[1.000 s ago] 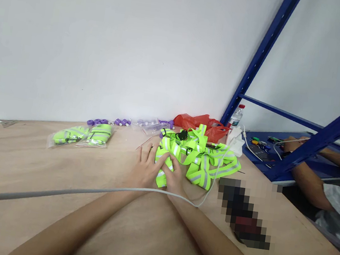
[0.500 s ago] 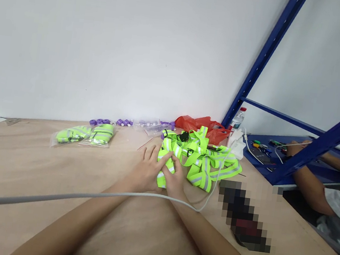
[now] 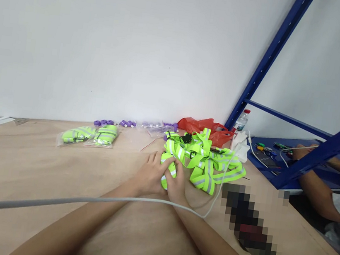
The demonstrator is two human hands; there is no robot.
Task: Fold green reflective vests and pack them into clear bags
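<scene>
- Lime-yellow webbing: one folded strap (image 3: 171, 169) is sitting between both hands on the wooden table (image 3: 56, 179), pale stripes showing between the thumbs.
- Left hand (image 3: 153, 174): curving around the strap's left side, thumb lying over the top, remaining fingers close together. Narrow, holding the strap.
- Right hand (image 3: 177, 182): cupping the right side, thumb slanting across the strap. Holding too; some fingers are hiding from view, so exact grip underneath cannot be told.
- Risk, loosening: layers could be springing apart if either thumb lifts early, webbing probably being stiff and no tie showing around it.
- Risk, snagging: a loose pile (image 3: 207, 168) of similar straps is lying just beyond and to the right, black buckle (image 3: 186, 138) among it. A loop or buckle could be catching and pulling the fold out of shape.
- Risk, cable: a white cable (image 3: 148, 200) is crossing the view over both forearms; raising an arm could be tugging it, perhaps jogging the hands.
- Position: the folded strap is lying inside the grasp, touching both hands, its far end reaching the pile's near edge; whether joined there, cannot tell.
- Around: two clear bags (image 3: 105, 135) of folded straps are lying well left of the hands; a red bag (image 3: 201, 126) is slumping behind the pile.
</scene>
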